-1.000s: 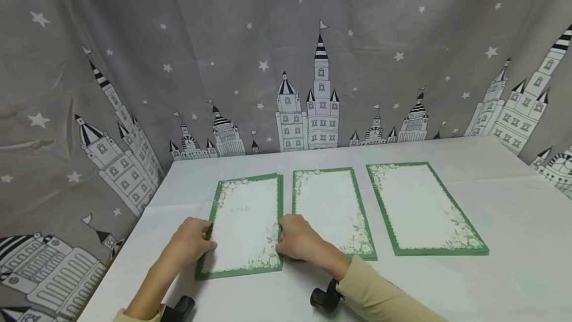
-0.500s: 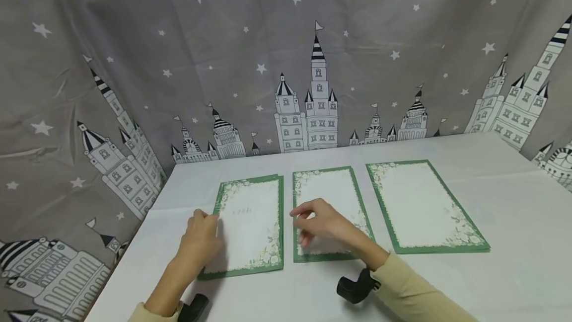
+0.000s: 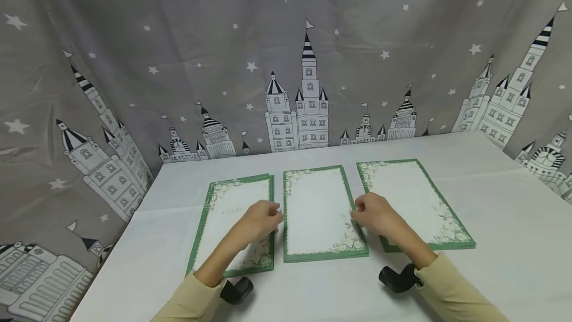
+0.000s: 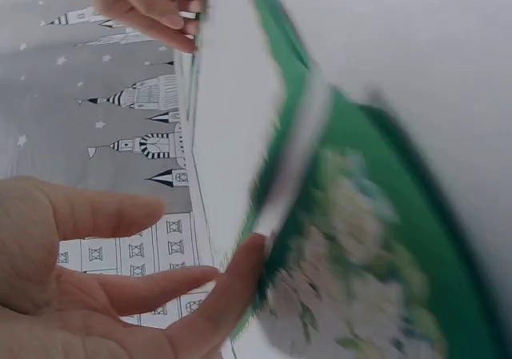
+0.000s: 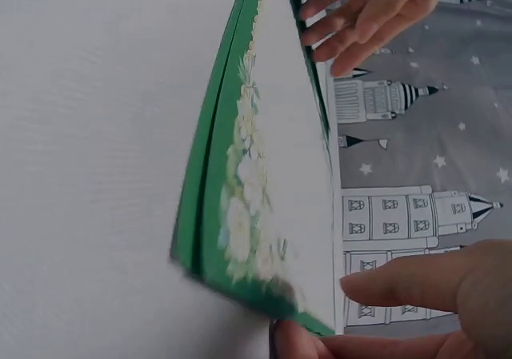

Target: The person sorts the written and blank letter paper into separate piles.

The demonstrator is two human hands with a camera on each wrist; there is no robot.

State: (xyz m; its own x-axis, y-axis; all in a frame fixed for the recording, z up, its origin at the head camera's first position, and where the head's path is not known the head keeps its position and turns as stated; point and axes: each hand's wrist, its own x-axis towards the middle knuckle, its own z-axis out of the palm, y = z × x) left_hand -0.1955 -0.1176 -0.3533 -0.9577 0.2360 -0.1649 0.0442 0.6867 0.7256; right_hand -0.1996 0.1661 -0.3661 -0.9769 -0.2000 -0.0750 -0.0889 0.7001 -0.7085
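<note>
Three stacks of white sheets with green, flower-printed borders lie in a row on the table. My left hand hovers over the right side of the left stack, its fingertips at the left edge of the middle stack. At the opposite edge of that middle stack is my right hand, partly over the right stack. Thumb and fingers stand apart on the left hand in its wrist view. The right hand has fingers at the sheet edge, thumb raised.
A white cloth covers the table. Behind it hangs a grey curtain printed with castles and stars. Black wrist mounts stick out below the sleeves. Faint handwriting shows on the left stack.
Both hands have left the edges of the left stack and moved right, to either side of the middle stack. The head view has shifted slightly.
</note>
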